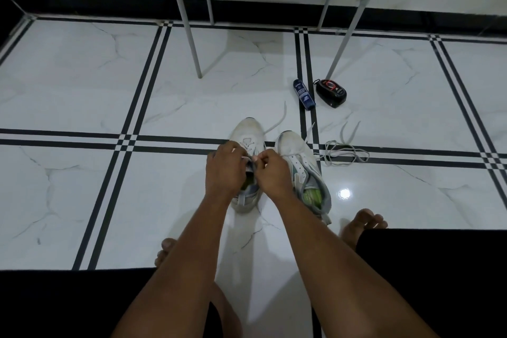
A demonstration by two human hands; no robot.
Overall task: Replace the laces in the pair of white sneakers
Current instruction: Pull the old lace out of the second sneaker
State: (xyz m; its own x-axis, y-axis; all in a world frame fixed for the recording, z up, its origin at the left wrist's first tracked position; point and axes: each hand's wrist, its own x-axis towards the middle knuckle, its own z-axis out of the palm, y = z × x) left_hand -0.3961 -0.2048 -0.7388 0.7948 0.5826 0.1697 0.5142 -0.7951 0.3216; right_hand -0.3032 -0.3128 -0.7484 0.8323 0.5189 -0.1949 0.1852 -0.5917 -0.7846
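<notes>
Two white sneakers with green insoles stand side by side on the tiled floor, toes pointing away from me. My left hand (223, 166) and my right hand (270, 170) meet over the tongue of the left sneaker (248, 130), each pinching a white lace (275, 123) at the upper eyelets; one lace end trails past the toe. The right sneaker (297, 156) stands untouched, with lace in its lower eyelets and its collar open. A loose grey lace (345, 152) lies coiled on the floor to its right.
A dark blue bottle (303, 94) and a black shoe-polish sponge case (331, 93) lie on the floor beyond the sneakers. A grey metal rack (192, 35) stands on thin legs at the back. My bare feet and knees frame the sneakers.
</notes>
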